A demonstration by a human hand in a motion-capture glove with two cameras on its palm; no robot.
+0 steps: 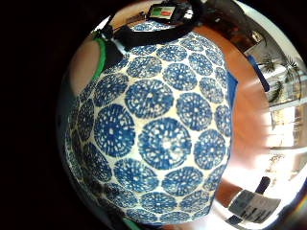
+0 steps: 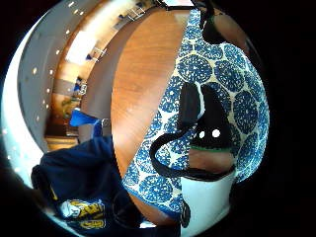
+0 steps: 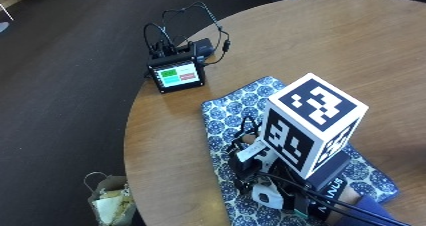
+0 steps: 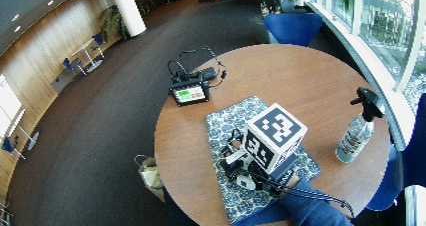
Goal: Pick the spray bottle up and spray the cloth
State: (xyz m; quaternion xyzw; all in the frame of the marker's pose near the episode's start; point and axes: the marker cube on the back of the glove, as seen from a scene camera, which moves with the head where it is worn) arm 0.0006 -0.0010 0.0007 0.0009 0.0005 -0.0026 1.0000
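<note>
A round wooden table [image 4: 266, 71] is shown from the outside views, with a blue-and-white patterned cloth [image 3: 229, 111] spread flat across its near half. The gloved right hand [image 3: 256, 173] is seen low over the middle of the cloth; it is largely hidden beneath the rig mounted on it, so it cannot be told whether its fingers are spread or curled, and nothing is seen held in it. The spray bottle [image 4: 356, 131] is shown standing upright on bare wood near the table's edge on the window side, well apart from the cloth and from the hand, its black trigger head uppermost. A small device with a lit screen [image 3: 178, 76], showing a green and a red field, is set near the opposite edge, just beyond the cloth's far corner, with black cables [image 3: 193, 16] looped behind it. A paper bag [image 3: 110, 198] is seen on the dark floor beside the table. In both palm views the cloth's circular pattern [image 1: 158, 129] is seen filling much of the field, the cloth thus lying close under the palm, with wood visible alongside.
</note>
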